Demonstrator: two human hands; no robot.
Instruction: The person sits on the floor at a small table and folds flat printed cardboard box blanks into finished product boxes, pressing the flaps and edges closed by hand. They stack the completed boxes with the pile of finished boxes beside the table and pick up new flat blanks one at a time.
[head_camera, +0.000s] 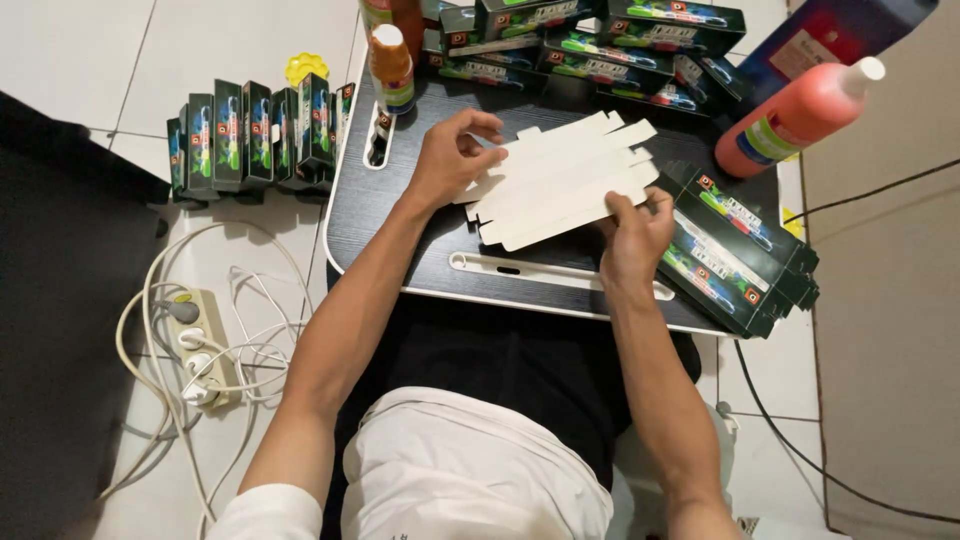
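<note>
Both hands pinch the flat white cardboard sheet (560, 180): left hand (450, 160) at nine o'clock, right hand (635, 235) at five. It looks light, thin and bendy; best gripped by its edges.

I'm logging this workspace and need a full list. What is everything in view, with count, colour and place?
flat carton blank: one, white side up, on the tray table, under both hands
tray table: one, black with a white rim, over the lap
folded cartons: a stack, dark green and black, on the table's right end
more cartons: a pile, same colours, along the far edge
upright cartons: a row, on the floor at left
large bottle: one, orange-red with a white cap, lying at right
small bottle: one, orange, far left of the table
power strip: one, cream, with white cables, on the floor
left hand: on the blank's left end
right hand: gripping its near right edge
</note>
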